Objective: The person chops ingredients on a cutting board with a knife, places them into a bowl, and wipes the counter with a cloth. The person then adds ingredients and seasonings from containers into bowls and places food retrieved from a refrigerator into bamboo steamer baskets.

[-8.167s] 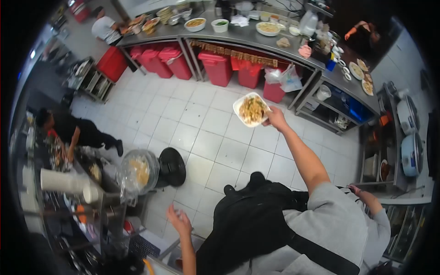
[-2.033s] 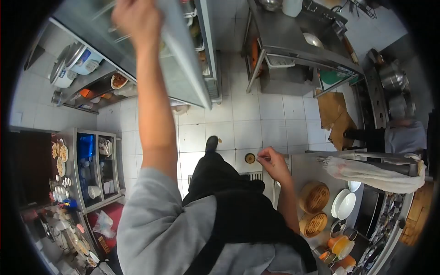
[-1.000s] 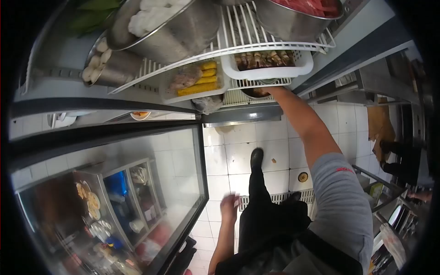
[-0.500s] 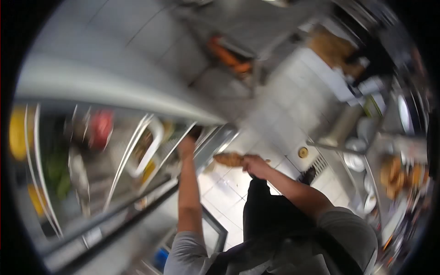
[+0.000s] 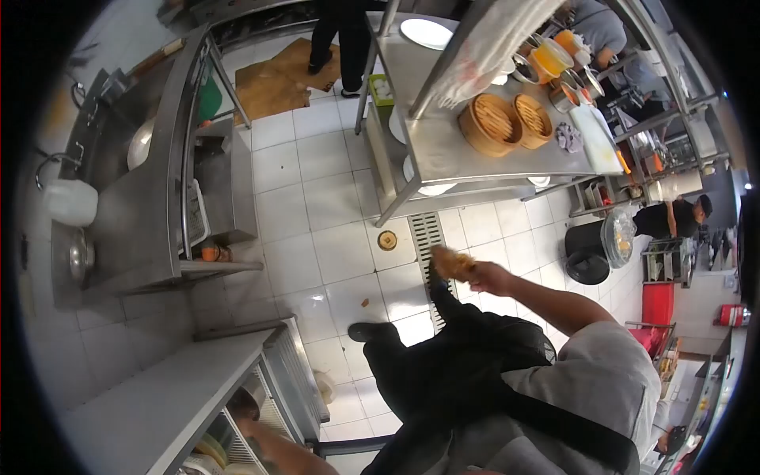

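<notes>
A brown, rough-surfaced piece of food is held at one end by my right hand, out over the floor drain, its fingers wrapped round it. At the lower left, my left hand reaches into the open fridge beside a white wire shelf. Its fingers are in shadow and partly hidden by the fridge's edge, so whether they hold anything cannot be made out.
A steel table bears bamboo steamers and a white plate. At the left stands a steel sink counter. One person stands on cardboard; another works at the far right. A round drain cover is in the floor.
My right hand has come out of the fridge with the brown food. My left hand has gone into the fridge. The view has swung toward the steel table and its steamers.
</notes>
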